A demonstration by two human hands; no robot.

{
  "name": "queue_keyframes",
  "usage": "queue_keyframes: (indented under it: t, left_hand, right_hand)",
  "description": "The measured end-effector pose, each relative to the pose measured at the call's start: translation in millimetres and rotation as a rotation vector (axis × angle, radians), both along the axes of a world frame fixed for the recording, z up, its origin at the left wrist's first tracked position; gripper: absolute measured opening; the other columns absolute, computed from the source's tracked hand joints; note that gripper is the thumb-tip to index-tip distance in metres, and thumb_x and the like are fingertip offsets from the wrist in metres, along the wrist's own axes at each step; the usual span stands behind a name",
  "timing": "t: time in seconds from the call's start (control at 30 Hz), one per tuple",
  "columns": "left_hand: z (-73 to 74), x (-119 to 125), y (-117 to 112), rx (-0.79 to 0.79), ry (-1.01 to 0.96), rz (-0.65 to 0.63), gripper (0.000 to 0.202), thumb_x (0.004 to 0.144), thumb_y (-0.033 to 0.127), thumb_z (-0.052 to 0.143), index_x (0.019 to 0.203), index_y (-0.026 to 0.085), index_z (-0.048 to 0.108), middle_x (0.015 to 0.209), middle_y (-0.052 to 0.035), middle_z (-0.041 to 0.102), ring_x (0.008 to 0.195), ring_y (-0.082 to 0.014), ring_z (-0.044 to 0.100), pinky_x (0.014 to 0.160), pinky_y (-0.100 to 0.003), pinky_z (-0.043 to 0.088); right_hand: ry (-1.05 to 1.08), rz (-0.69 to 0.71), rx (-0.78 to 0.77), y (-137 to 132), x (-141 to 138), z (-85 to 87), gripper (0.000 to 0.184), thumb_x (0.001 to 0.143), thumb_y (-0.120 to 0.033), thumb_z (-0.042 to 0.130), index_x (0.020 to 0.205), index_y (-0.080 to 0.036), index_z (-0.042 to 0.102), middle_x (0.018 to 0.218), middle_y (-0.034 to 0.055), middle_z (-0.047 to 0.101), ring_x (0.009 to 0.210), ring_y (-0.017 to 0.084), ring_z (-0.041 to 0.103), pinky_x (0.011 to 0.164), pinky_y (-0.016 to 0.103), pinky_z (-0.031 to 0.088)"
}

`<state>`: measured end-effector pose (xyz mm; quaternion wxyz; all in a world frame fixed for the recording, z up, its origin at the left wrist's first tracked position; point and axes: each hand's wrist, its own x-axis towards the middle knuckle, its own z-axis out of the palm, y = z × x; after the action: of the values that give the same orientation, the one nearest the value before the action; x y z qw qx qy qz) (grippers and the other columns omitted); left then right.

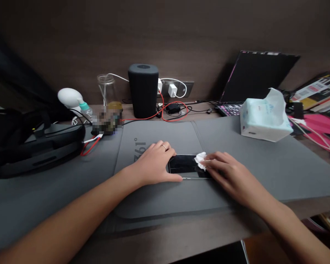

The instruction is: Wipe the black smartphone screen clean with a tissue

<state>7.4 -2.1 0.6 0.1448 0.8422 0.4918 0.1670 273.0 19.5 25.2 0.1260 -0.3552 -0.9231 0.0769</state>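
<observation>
A smartphone (181,165) with a dark screen lies flat and sideways on the grey desk mat (159,201). My left hand (155,162) grips its left end, thumb along the near edge and fingers at the far edge; a ring is on one finger. On the right part of the screen, my right hand (231,175) pinches a crumpled white tissue (200,160) against the glass. That hand covers the phone's right end.
A tissue pack (261,119) stands on the mat at right, before an open laptop (260,79). A black speaker (143,91), glass jar (106,90) and tangled cables (178,110) line the back. A black headset (41,146) lies left; books (319,91) lie far right.
</observation>
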Motion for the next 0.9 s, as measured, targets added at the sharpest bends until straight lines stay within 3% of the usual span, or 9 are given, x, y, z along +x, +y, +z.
queue_keyframes:
  t: [0.1, 0.33, 0.43, 0.6, 0.67, 0.77, 0.9]
  left_hand:
    - [0.0, 0, 0, -0.004, -0.001, 0.005, 0.059, 0.074, 0.066, 0.068, 0.11, 0.019, 0.061, 0.108, -0.008, 0.058, 0.101, -0.0284, 0.053, 0.09, -0.045, 0.046]
    - [1.5, 1, -1, 0.007, 0.047, -0.006, 0.054, 0.076, 0.067, 0.066, 0.099, 0.018, 0.06, 0.105, -0.0091, 0.058, 0.1, -0.0297, 0.053, 0.086, -0.045, 0.046]
    - [1.8, 0, -2, 0.003, 0.045, -0.004, 0.05, 0.077, 0.064, 0.067, 0.098, 0.019, 0.06, 0.105, -0.0082, 0.059, 0.099, -0.029, 0.053, 0.086, -0.044, 0.046]
    - [3.1, 1, -3, -0.014, 0.005, -0.005, 0.056, 0.076, 0.062, 0.069, 0.11, 0.018, 0.061, 0.11, -0.0081, 0.059, 0.103, -0.029, 0.053, 0.09, -0.044, 0.046]
    - [3.3, 1, -2, -0.02, 0.005, -0.005, 0.058, 0.075, 0.061, 0.07, 0.111, 0.017, 0.061, 0.11, -0.0085, 0.059, 0.103, -0.029, 0.052, 0.09, -0.044, 0.046]
    - [2.1, 1, -2, -0.014, 0.011, 0.001, 0.059, 0.075, 0.063, 0.07, 0.111, 0.017, 0.061, 0.11, -0.0086, 0.059, 0.104, -0.0296, 0.052, 0.09, -0.045, 0.046]
    - [0.1, 1, -2, 0.003, 0.023, -0.006, 0.056, 0.076, 0.064, 0.069, 0.106, 0.018, 0.06, 0.109, -0.0083, 0.059, 0.103, -0.0291, 0.052, 0.091, -0.045, 0.045]
  right_hand:
    - [-0.012, -0.018, 0.015, 0, 0, 0.5, 0.029, 0.099, -0.026, 0.041, 0.103, -0.019, 0.07, 0.099, 0.0129, 0.067, 0.085, 0.024, 0.06, 0.074, 0.041, 0.052]
    - [-0.055, 0.057, 0.011, -1, -60, 0.6, 0.025, 0.096, -0.016, 0.045, 0.098, -0.016, 0.07, 0.097, 0.0112, 0.064, 0.083, 0.021, 0.055, 0.074, 0.036, 0.048]
    - [-0.087, 0.071, -0.001, 2, -52, 1.6, 0.024, 0.096, -0.016, 0.046, 0.1, -0.015, 0.069, 0.1, 0.0112, 0.064, 0.084, 0.02, 0.056, 0.075, 0.036, 0.047]
    - [-0.044, -0.006, -0.008, 2, -1, 4.6, 0.025, 0.098, -0.02, 0.044, 0.099, -0.017, 0.069, 0.099, 0.0116, 0.064, 0.087, 0.022, 0.058, 0.077, 0.038, 0.049]
    - [-0.043, -0.016, -0.014, 1, 8, 5.4, 0.025, 0.099, -0.021, 0.043, 0.098, -0.017, 0.068, 0.098, 0.0114, 0.064, 0.087, 0.022, 0.058, 0.077, 0.038, 0.049]
    - [-0.042, -0.007, -0.033, -1, -5, 4.4, 0.024, 0.098, -0.019, 0.044, 0.094, -0.017, 0.068, 0.097, 0.0108, 0.063, 0.086, 0.022, 0.057, 0.077, 0.036, 0.048]
    - [-0.027, 0.055, -0.041, -8, -46, 0.2, 0.021, 0.096, -0.016, 0.048, 0.095, -0.016, 0.068, 0.097, 0.0106, 0.062, 0.086, 0.021, 0.055, 0.077, 0.035, 0.047]
